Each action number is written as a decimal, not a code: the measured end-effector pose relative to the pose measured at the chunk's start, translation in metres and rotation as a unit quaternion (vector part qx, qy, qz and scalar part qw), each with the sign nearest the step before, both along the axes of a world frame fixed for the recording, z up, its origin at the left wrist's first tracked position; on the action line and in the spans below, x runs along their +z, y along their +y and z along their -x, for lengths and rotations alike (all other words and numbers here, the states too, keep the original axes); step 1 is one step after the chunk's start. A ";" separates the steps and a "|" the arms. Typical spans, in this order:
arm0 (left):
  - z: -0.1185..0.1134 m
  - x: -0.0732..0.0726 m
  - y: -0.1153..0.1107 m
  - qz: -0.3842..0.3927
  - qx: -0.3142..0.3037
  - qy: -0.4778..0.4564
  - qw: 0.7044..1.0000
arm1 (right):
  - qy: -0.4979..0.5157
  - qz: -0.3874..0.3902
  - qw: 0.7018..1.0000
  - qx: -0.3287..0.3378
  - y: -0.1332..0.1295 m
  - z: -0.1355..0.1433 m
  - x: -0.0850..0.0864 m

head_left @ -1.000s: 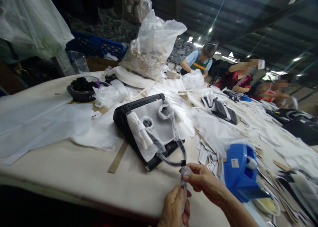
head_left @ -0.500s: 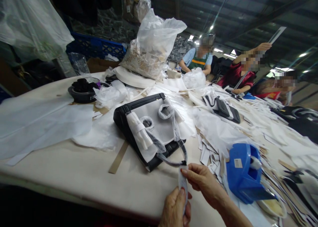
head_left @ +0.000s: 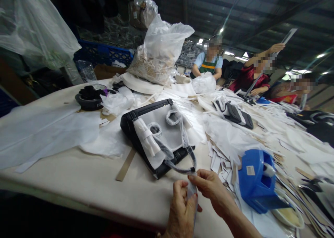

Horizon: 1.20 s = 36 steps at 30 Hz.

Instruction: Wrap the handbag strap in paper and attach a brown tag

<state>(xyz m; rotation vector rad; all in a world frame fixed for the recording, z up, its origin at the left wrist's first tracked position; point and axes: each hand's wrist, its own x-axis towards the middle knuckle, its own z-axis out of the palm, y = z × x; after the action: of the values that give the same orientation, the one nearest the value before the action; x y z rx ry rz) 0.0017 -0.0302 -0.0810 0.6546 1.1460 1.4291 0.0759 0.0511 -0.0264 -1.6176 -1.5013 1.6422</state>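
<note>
In the pinched fingers (head_left: 194, 178) of left hand (head_left: 181, 212) and right hand (head_left: 212, 186), a pale strip (head_left: 191, 190)

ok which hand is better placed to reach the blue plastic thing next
Right, I'd say: the right hand is nearer the blue plastic thing, while the left hand would have to cross over. Both are on the white strip, so the right might need to let go first.

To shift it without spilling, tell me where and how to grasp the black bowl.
Best, I judge: cup the black bowl by its round outer wall, coming from the left. It sits upright, crumpled white plastic crowds its right, and dark items heap above the rim.
</note>
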 end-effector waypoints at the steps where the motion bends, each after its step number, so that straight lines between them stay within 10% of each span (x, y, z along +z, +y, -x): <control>1: 0.000 0.000 0.002 -0.006 0.007 0.000 1.000 | 0.002 0.000 1.000 -0.001 0.000 0.000 0.000; 14: 0.006 0.004 0.014 0.018 -0.005 0.048 0.999 | 0.055 0.021 0.998 0.013 0.002 -0.010 -0.004; 25: 0.017 0.028 0.022 0.093 -0.025 -0.115 0.989 | 0.127 0.093 0.987 0.018 0.004 -0.012 -0.005; 36: 0.018 0.000 0.028 0.089 -0.090 -0.060 0.990 | 0.245 0.131 0.956 -0.099 -0.003 -0.001 -0.030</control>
<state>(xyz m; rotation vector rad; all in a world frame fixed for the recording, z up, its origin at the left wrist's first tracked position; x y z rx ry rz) -0.0159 -0.0020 -0.0808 0.5239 1.0778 1.1827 0.0773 0.0483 -0.0560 -1.2915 -0.8783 1.9964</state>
